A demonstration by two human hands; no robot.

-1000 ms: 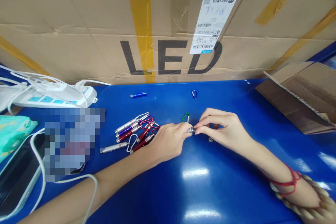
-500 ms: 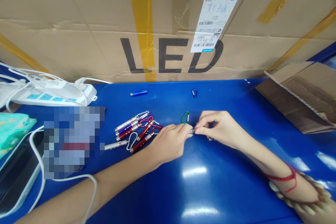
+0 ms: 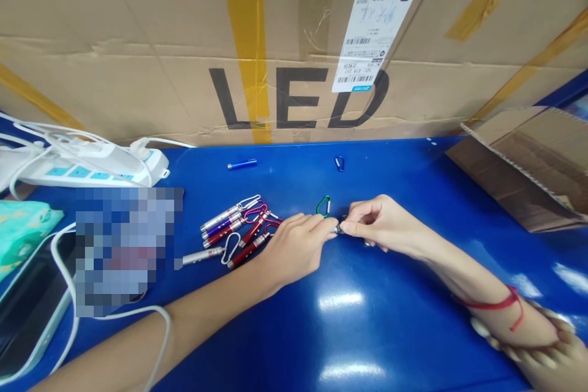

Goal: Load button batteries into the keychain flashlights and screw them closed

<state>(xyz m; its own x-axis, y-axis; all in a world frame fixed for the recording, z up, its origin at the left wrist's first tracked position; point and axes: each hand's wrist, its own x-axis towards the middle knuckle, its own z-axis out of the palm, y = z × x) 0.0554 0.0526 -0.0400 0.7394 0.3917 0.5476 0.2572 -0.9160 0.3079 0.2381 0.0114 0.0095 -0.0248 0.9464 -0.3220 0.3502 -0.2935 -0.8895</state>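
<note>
Metal piece (image 3: 337,229), green carabiner (image 3: 328,206) just beyond, penlights (image 3: 224,225) beside left hand (image 3: 297,246)

- Tabletop (image 3: 413,331): glossy deep blue, white glints.
- Slim tube (image 3: 242,164) near the tabletop's far edge: bright blue, silver at one end.
- Small clip (image 3: 339,163) near that edge: dark blue, silver gate.
- Larger clip (image 3: 324,206): green, silver gate.
- Held piece (image 3: 337,229): silvery where it shows.
- Pens (image 3: 223,228): silver, purple, dark red; their clips silver or red.
- Power strip (image 3: 158,165), tabletop's far left corner: white, pale-blue sockets.
- Packet (image 3: 27,233): mint, yellowish pattern.
- Wrist string (image 3: 500,301): red.
- Carton (image 3: 174,92): brown, black letters, yellow tape.
</note>
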